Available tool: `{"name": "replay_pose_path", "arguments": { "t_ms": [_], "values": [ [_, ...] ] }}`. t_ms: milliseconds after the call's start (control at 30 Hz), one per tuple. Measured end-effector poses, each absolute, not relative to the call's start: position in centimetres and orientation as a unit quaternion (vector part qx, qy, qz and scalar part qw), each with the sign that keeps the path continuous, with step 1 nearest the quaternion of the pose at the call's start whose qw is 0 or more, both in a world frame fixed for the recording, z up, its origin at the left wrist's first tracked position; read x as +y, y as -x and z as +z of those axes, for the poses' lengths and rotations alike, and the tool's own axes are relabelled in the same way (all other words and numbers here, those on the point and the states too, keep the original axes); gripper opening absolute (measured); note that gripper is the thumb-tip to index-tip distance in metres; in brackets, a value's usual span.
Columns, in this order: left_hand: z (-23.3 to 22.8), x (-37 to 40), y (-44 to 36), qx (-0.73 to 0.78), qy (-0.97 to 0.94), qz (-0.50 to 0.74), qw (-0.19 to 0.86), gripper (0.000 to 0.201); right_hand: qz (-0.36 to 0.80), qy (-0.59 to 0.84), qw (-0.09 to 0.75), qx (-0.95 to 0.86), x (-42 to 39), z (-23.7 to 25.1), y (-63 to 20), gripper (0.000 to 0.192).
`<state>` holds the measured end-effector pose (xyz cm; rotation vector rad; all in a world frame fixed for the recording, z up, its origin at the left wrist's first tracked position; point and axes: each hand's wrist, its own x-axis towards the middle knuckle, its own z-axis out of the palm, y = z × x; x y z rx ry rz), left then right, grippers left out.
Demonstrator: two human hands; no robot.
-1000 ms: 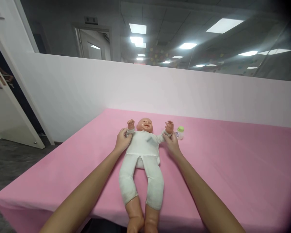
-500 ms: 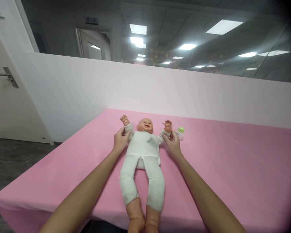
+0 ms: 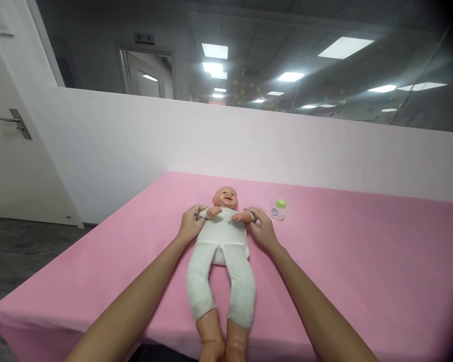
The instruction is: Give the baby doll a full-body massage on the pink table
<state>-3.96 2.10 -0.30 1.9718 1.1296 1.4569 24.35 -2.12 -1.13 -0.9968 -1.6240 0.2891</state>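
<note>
A plastic baby doll in a white cloth one-piece suit (image 3: 221,251) lies face up on a table covered with a smooth pink cloth (image 3: 347,261), head toward the far white partition wall (image 3: 249,146), bare plastic feet at the near table edge. The doll sits roughly mid-table, left of centre in the head view. Both doll arms are folded inward across its chest, the small plastic fists near each other just below the chin. Left hand (image 3: 191,226): curled around the doll's arm on that side at the sleeve, thumb on top, fingers wrapped toward the underside; grip reads as a loose clasp on the sleeve cuff, and the fingertips are partly hidden behind the arm. Right hand (image 3: 262,230): thumb and forefinger pinch the doll's other wrist at the cuff, remaining fingers lie half-curled along the doll's flank, heel of the hand low over the cloth; contact with the cloth cannot be confirmed. Both forearms are bare and run in from the lower frame corners. A small clear feeding bottle with a green cap (image 3: 278,209) stands upright on the pink cloth, just beside the right hand and apart from the doll's shoulder. A white door with a metal lever handle (image 3: 11,151) stands at far left.
</note>
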Motion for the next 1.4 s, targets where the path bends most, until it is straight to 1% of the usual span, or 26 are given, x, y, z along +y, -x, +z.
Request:
{"name": "replay_pose_path", "arguments": {
  "t_ms": [133, 233, 300, 433, 533, 600, 700, 767, 800, 867, 1000, 1067, 1133, 1233, 1333, 1400],
  "values": [
    [0.0, 2.2, 4.2, 0.424, -0.674, 0.564, 0.217, 0.02, 0.185, 0.468, 0.635, -0.586, -1.7, -1.3, -24.5, 0.028],
    [0.2, 2.4, 4.7, 0.443, -0.657, 0.579, 0.19, 0.018, 0.179, 0.489, 0.656, -0.545, -1.4, -1.4, -24.8, 0.027],
    [0.2, 2.6, 4.9, 0.442, -0.682, 0.561, 0.157, 0.024, 0.153, 0.48, 0.642, -0.578, -1.5, -1.3, -24.9, 0.027],
    [-0.4, 2.9, 4.9, 0.399, -0.766, 0.498, 0.068, 0.051, 0.072, 0.426, 0.563, -0.704, -1.8, -1.2, -24.7, 0.034],
    [-0.6, 3.0, 4.6, 0.394, -0.785, 0.476, 0.037, 0.055, 0.053, 0.41, 0.533, -0.738, -2.0, -1.1, -24.4, 0.037],
    [-0.5, 3.0, 4.5, 0.405, -0.772, 0.487, 0.055, 0.051, 0.076, 0.418, 0.553, -0.717, -1.9, -1.1, -24.3, 0.033],
    [0.0, 2.9, 4.7, 0.434, -0.715, 0.536, 0.117, 0.035, 0.143, 0.455, 0.614, -0.629, -1.6, -1.3, -24.3, 0.026],
    [0.3, 2.9, 4.8, 0.454, -0.672, 0.565, 0.151, 0.024, 0.164, 0.481, 0.643, -0.573, -1.4, -1.4, -24.4, 0.026],
    [0.4, 2.9, 4.9, 0.458, -0.661, 0.573, 0.16, 0.021, 0.162, 0.487, 0.647, -0.564, -1.3, -1.4, -24.5, 0.027],
    [0.4, 2.9, 4.9, 0.446, -0.671, 0.57, 0.158, 0.024, 0.141, 0.479, 0.631, -0.593, -1.3, -1.4, -24.6, 0.028],
    [-0.1, 2.8, 4.1, 0.395, -0.746, 0.517, 0.139, 0.042, 0.087, 0.414, 0.554, -0.717, -1.7, -1.3, -24.6, 0.035],
    [-0.4, 2.8, 3.8, 0.394, -0.754, 0.508, 0.136, 0.045, 0.082, 0.407, 0.537, -0.735, -1.9, -1.4, -24.4, 0.033],
    [-0.5, 2.9, 3.6, 0.407, -0.735, 0.521, 0.149, 0.042, 0.104, 0.418, 0.551, -0.715, -1.8, -1.5, -24.3, 0.028],
    [-0.4, 3.4, 4.1, 0.443, -0.658, 0.572, 0.21, 0.035, 0.17, 0.441, 0.608, -0.638, -1.3, -1.8, -24.4, 0.026],
    [-0.3, 3.8, 5.0, 0.477, -0.584, 0.607, 0.251, 0.029, 0.193, 0.455, 0.656, -0.57, -0.9, -2.0, -24.7, 0.032],
    [-0.4, 4.0, 5.4, 0.484, -0.589, 0.604, 0.233, 0.027, 0.173, 0.456, 0.658, -0.574, -0.9, -2.0, -24.8, 0.037]
  ]
}}
